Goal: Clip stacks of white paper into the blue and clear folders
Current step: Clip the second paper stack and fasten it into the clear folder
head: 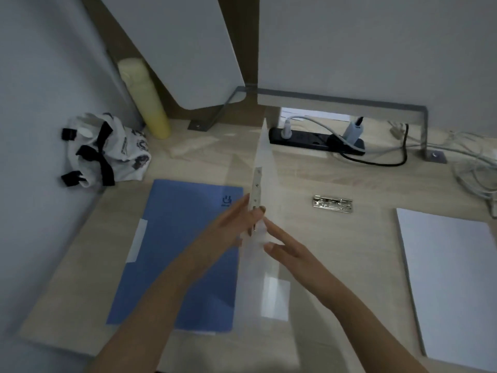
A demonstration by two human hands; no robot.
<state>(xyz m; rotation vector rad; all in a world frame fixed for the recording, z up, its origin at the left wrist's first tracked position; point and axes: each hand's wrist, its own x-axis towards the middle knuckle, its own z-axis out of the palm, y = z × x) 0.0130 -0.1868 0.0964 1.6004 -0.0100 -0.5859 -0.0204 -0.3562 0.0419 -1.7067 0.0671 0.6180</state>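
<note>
Our left hand [242,215] pinched the upright cover of the clear folder [271,294], and our right hand [282,246] lay flat against its other face, fingers straight, gripping nothing. Left of the clear folder lay the blue folder [183,251], closed; right of it, well apart, the white paper stack [451,278]; farther, on its flat half, the metal clip [332,204]. We judged that so light a pinch might let the slick cover slip and drop over the clip.
</note>
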